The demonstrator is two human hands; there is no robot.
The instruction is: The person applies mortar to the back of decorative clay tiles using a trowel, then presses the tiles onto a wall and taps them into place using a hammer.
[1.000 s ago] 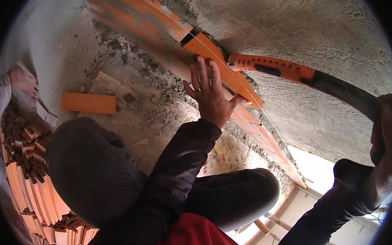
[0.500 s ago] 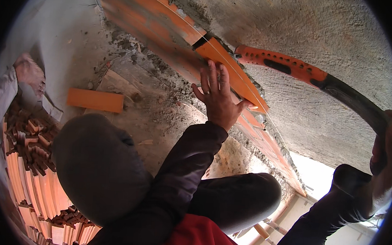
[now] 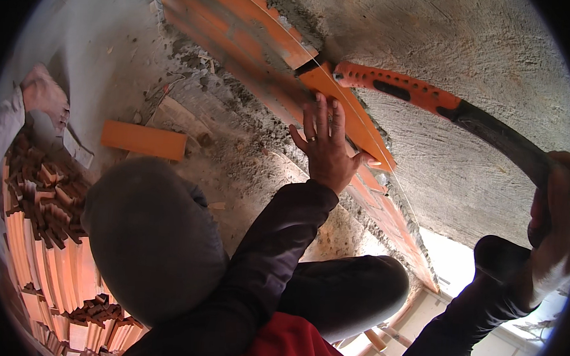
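My left hand [image 3: 328,145] lies against an orange hollow clay brick [image 3: 349,114] in the top course of a low wall. Its fingers are spread flat on the brick's side, and the thumb reaches toward the brick's near end. At the right rim, my right hand [image 3: 551,198] is closed round a hammer [image 3: 424,98] with a curved red and black handle. The handle's red butt end is at the brick's upper edge; whether they touch I cannot tell. Only a sliver of metal shows beyond the hand, so the hammer's head is mostly hidden.
A taut string [image 3: 274,19] runs along the wall [image 3: 240,53]. Rough concrete [image 3: 460,39] lies beyond it. A loose brick [image 3: 144,140] rests on the dusty floor. Stacked bricks [image 3: 54,269] fill the lower left, near another person's foot [image 3: 44,94]. My knees are close to the wall.
The hammer's butt end has come closer to the brick's upper edge. My left hand stays on the brick. The whole view has shifted slightly.
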